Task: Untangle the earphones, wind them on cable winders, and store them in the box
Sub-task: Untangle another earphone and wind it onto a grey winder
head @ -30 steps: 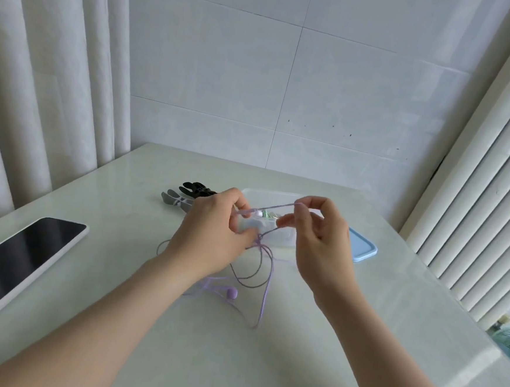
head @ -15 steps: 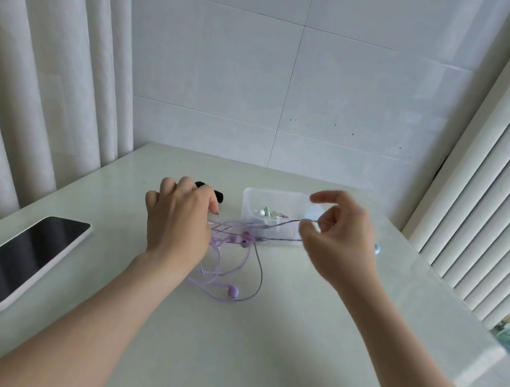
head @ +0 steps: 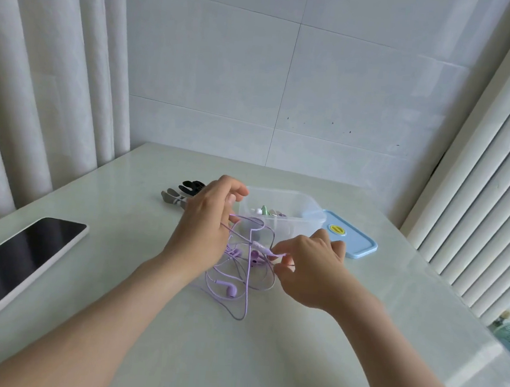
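Now that the right hand (head: 306, 267) drops back in close to the left hand (head: 205, 223), both pinch the purple earphones (head: 230, 289) just in front of the clear box (head: 294, 225). The strand goes slack but the tangle's still knotted, so the cable winders (head: 174, 199) left of the box wait.

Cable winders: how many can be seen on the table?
2. The black winder lies just beyond the left hand, the grey winder beside it, nearer the camera. The hand covers their right ends, so another may be hidden.
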### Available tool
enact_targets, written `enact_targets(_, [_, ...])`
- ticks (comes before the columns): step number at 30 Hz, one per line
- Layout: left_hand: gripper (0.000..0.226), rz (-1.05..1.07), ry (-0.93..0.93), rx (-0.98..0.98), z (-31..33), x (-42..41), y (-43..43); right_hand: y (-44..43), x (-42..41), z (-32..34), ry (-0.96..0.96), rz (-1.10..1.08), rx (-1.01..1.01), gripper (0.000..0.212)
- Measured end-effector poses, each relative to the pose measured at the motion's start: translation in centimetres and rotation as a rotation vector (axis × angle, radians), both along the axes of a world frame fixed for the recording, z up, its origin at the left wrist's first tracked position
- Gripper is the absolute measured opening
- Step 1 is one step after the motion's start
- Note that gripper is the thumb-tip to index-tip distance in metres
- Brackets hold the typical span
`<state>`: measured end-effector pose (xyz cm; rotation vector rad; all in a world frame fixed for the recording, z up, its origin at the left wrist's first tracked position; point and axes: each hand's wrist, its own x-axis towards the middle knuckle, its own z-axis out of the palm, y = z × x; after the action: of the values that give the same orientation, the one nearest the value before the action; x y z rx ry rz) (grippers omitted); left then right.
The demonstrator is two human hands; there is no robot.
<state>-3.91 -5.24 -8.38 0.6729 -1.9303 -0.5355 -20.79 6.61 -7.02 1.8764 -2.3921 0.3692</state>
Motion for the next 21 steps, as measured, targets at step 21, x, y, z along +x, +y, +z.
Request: enact_targets(21, [0.036,0.007,-0.160,0.167,0.8,-0.2,1.2,-1.0,-0.4,0.2,-0.619,0.080,-0.514,0.015])
